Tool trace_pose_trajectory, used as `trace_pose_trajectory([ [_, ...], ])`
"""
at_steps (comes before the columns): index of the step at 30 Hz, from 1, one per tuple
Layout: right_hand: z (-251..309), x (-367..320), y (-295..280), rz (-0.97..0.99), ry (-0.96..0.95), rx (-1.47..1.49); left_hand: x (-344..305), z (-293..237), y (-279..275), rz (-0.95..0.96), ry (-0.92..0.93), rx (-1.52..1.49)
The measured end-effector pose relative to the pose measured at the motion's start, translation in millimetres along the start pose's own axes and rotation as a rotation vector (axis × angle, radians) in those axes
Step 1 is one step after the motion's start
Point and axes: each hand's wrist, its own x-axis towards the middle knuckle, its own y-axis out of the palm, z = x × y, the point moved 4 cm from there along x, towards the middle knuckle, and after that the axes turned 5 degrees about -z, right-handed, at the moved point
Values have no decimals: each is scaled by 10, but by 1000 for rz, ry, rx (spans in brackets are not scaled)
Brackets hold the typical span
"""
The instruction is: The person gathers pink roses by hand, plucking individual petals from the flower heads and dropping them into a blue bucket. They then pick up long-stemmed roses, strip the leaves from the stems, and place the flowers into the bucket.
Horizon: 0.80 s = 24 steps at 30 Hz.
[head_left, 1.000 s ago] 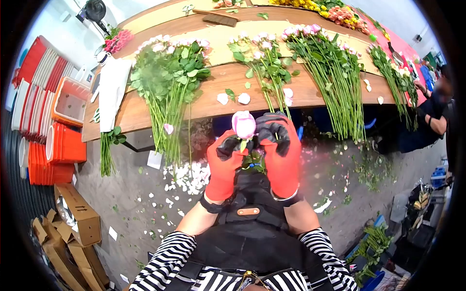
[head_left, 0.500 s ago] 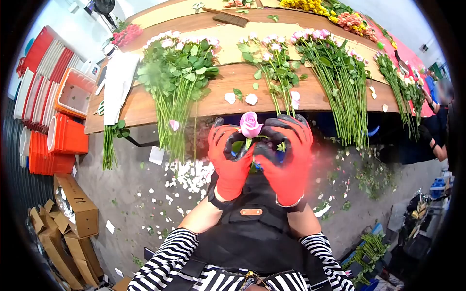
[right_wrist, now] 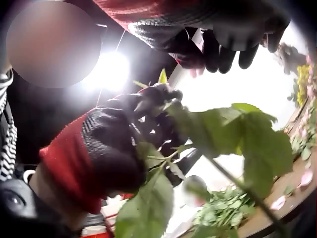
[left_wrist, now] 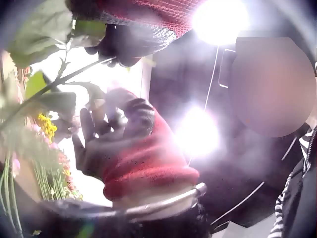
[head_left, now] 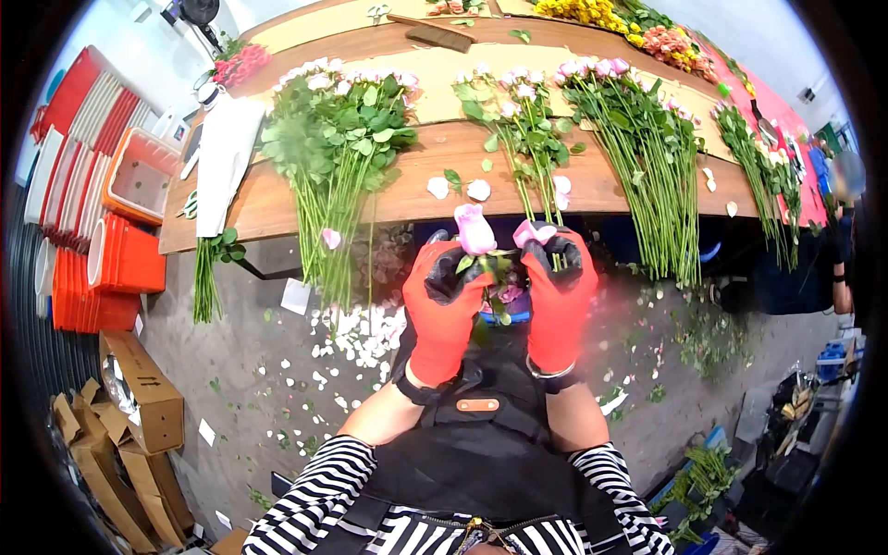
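In the head view my gloved left hand (head_left: 446, 301) grips a pink rose (head_left: 474, 229) just below its bloom, which stands up above the fingers. My gloved right hand (head_left: 561, 289), a little to the right, pinches a loose pink petal (head_left: 534, 233) between thumb and fingers. Both gloves are red with black fingers. Green leaves (right_wrist: 237, 134) on a stem spread in front of the hands in the right wrist view. Much of the rose's stem is hidden behind the left glove in the head view.
Bunches of pink roses (head_left: 338, 139) lie on the wooden table (head_left: 416, 190), stems over its near edge. A brush (head_left: 439, 37) lies farther back. Fallen petals (head_left: 363, 338) cover the floor. Orange crates (head_left: 129, 254) and cardboard boxes (head_left: 148, 388) stand at the left.
My right hand has drawn away from the rose to the right and now holds a pink petal. The bloom has tipped from facing upward to a more side-on pose in my left hand.
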Motion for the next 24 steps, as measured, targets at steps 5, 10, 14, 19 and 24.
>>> trace_pose_trajectory([
  [5, 209, 73, 53, 99, -75, -4, 35, 36, -27, 80, -353, -298],
  [10, 325, 18, 113, 334, -41, 23, 25, 158, -33, 265, -393, -401],
  [14, 260, -59, 102, 235, -48, -140, -29, 163, -16, 190, -396, -359],
  [19, 163, -18, 119, 219, -25, -16, -62, 126, 42, 163, -375, -361],
  [24, 106, -12, 242, 185, 274, 325, 18, 87, 62, 148, -173, -200],
])
